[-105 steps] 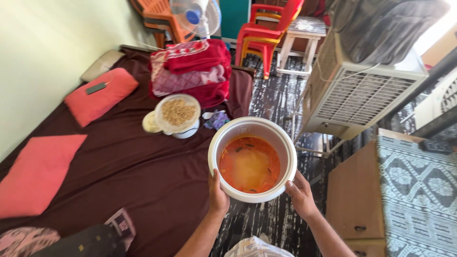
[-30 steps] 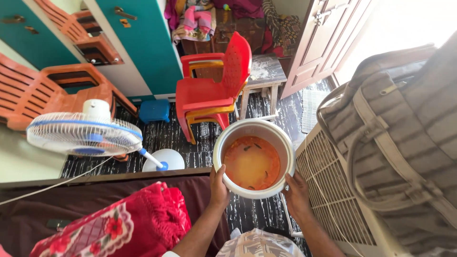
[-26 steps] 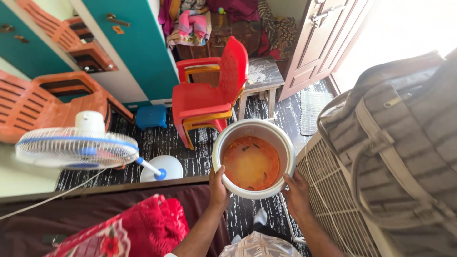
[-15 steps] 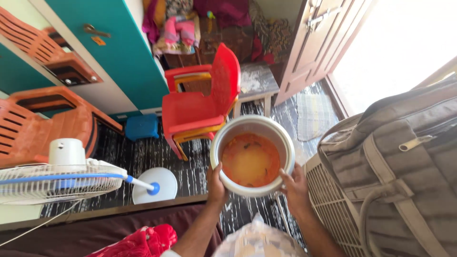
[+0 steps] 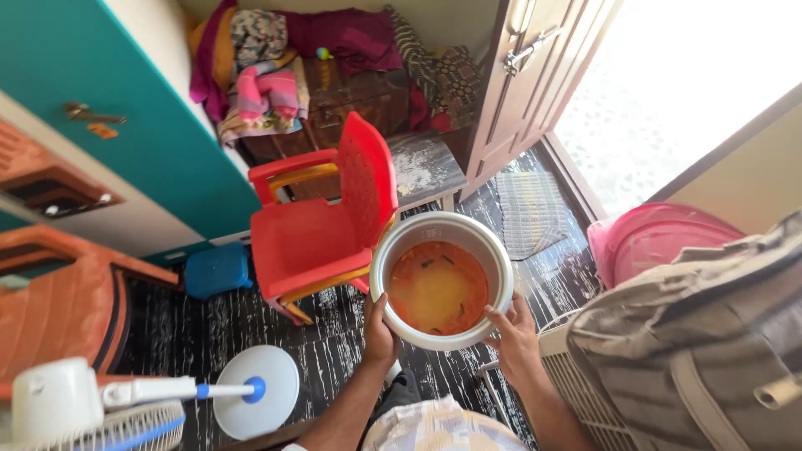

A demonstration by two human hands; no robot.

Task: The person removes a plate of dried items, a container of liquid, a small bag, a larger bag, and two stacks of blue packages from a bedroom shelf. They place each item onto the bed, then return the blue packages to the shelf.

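A single view is given, taken from a head-worn camera. It is aimed steeply down and forward past the forearms, close above the pot (image 5: 440, 282), with the floor (image 5: 167, 334) and red chair (image 5: 322, 225) beyond.

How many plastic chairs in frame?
2, maybe more hidden: a red chair just left of the white pot, and an orange chair cut off at the left edge.

The pot's (image 5: 441, 284) underside and outer wall are hidden, as are the fingers of the left hand (image 5: 380, 330) and right hand (image 5: 514, 334) beneath it. The standing fan (image 5: 100, 405) is cut off by the lower left edge, the grey bag (image 5: 710, 334) by the right edge. The small dark bits in the orange liquid (image 5: 434, 292) are too small to tell.
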